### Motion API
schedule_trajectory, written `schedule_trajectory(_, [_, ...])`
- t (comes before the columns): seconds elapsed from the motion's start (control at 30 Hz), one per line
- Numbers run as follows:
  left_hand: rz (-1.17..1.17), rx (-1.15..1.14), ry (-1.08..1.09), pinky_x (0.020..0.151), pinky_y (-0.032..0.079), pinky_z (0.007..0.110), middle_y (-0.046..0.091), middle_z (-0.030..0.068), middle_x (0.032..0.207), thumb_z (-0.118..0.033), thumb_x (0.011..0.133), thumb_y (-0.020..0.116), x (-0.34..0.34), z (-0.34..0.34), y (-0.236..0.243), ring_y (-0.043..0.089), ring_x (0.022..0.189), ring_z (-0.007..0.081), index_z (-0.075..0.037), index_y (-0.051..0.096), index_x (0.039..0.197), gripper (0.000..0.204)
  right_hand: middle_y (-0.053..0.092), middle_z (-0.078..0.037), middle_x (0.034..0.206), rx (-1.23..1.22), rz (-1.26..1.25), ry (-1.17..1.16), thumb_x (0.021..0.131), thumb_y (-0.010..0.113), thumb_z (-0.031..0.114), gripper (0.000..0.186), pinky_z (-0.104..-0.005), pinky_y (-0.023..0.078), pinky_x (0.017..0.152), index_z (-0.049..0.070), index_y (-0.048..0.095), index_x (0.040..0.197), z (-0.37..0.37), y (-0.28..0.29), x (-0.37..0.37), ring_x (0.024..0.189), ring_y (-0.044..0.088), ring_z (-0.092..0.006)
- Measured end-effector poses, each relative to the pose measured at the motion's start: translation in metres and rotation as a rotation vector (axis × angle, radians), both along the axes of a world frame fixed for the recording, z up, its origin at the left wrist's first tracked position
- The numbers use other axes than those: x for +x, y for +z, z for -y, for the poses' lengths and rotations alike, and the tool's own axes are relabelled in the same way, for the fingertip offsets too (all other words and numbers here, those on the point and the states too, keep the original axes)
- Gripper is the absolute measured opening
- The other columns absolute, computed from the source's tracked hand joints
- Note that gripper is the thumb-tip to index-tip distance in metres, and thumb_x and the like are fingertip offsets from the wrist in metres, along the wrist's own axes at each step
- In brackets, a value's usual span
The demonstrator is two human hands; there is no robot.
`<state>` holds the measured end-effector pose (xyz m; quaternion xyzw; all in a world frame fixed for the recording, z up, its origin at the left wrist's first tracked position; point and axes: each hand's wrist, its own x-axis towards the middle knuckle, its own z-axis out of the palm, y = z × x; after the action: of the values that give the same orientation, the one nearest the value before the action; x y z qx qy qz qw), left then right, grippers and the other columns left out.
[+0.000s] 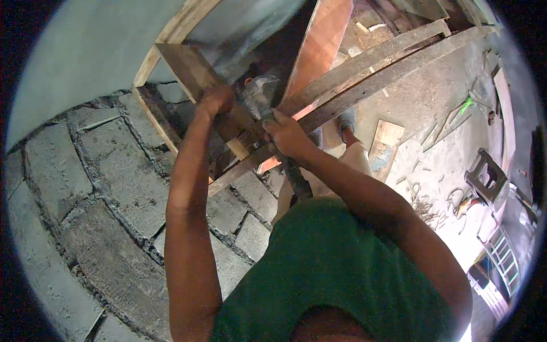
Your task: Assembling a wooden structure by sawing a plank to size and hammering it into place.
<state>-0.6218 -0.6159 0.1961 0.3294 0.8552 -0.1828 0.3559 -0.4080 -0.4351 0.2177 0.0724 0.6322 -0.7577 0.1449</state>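
Rough grey block masonry (117, 171) is lying left of the left hand (217, 101), whose curled fingers are touching a brown wooden board (191, 65) (pinching, I cannot tell). The right hand (288, 135) is wrapping its fingers around a dark-handled metal hammer (258, 101); keeping left fingers clear seems wise.

No readable text — no labels, numbers, or signs legible

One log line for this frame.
right hand: gripping hammer | left hand: at brown board, grip unclear | nearby: wooden beams, grey blocks
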Motion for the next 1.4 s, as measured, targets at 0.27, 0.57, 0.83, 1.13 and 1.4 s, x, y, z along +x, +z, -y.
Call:
schedule_trajectory(0.27, [0.045,-0.017,0.116,0.081,0.053,0.047,0.068,0.0212,0.102,-0.013,0.076,0.064,-0.002,0.019,-0.003,0.067,0.095,0.0369,-0.001,0.069,0.093,0.021,0.056,-0.01,0.07,0.102,-0.078,-0.02,0.093,0.05,0.019,0.02,-0.0362,0.049,0.054,0.0,0.057,0.093,0.005,0.009,-0.01,0.052,0.054,-0.0186])
schedule_trajectory(0.57, [-1.477,0.563,0.229,0.106,0.035,0.041,0.066,0.0272,0.097,-0.023,0.076,0.067,0.008,0.012,0.052,0.062,0.095,0.044,0.007,0.066,0.093,0.034,0.057,-0.007,0.069,0.659,-0.452,-0.333,0.091,0.052,0.021,0.02,-0.0328,0.047,0.052,0.003,0.06,0.09,-0.007,-0.026,0.008,0.051,0.054,-0.0158])
schedule_trajectory(0.83, [-0.514,0.456,0.475,0.077,0.051,0.043,0.068,0.0221,0.091,-0.016,0.074,0.06,-0.002,0.058,0.021,0.064,0.091,0.0402,0.004,0.064,0.091,0.026,0.06,-0.011,0.075,0.6,-0.637,-0.24,0.085,0.055,0.018,0.019,-0.0353,0.05,0.057,0.006,0.061,0.098,-0.014,-0.006,-0.009,0.06,0.059,-0.022])
schedule_trajectory(1.13, [-0.536,0.583,0.602,0.079,0.05,0.042,0.068,0.0214,0.098,-0.025,0.074,0.061,-0.008,0.087,0.004,0.065,0.094,0.0401,0.0,0.064,0.106,0.041,0.058,-0.006,0.07,-0.043,-0.039,-0.064,0.092,0.049,0.017,0.02,-0.0312,0.044,0.042,0.006,0.054,0.108,0.027,0.01,0.005,0.049,0.052,-0.0149])
schedule_trajectory(1.4, [-0.415,0.752,0.933,0.072,0.049,0.044,0.069,0.0197,0.082,-0.023,0.073,0.061,0.015,-0.003,0.068,0.066,0.081,0.039,0.002,0.067,0.088,0.03,0.06,-0.02,0.099,1.052,-0.204,-0.157,0.08,0.062,0.022,0.038,-0.0524,0.046,0.088,0.004,0.059,0.113,0.041,-0.034,0.031,0.108,0.052,-0.0381])
